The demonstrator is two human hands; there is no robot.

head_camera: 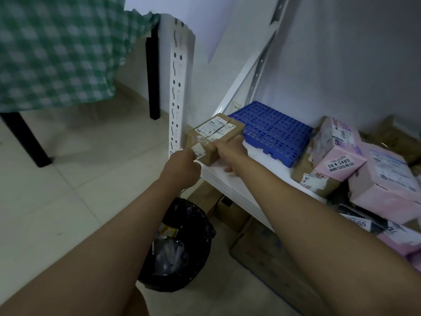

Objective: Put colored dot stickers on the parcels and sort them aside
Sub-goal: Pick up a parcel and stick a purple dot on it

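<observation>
A small brown cardboard parcel (214, 135) with white shipping labels lies at the left end of the white shelf (230, 179), against the upright post. My right hand (230, 151) grips its near right side. My left hand (182, 167) is curled at the parcel's near left corner, by a small white label; whether it pinches the box or a sticker is hidden. No colored dot sticker shows. A pile of pink and brown parcels (355, 165) fills the shelf's right part.
A blue perforated plastic tray (273, 131) lies behind the parcel. A perforated white shelf post (180, 87) stands at the left. Below are a black-lined bin (180, 245) and cardboard boxes (262, 254). A table with green checked cloth (57, 49) stands left on the tile floor.
</observation>
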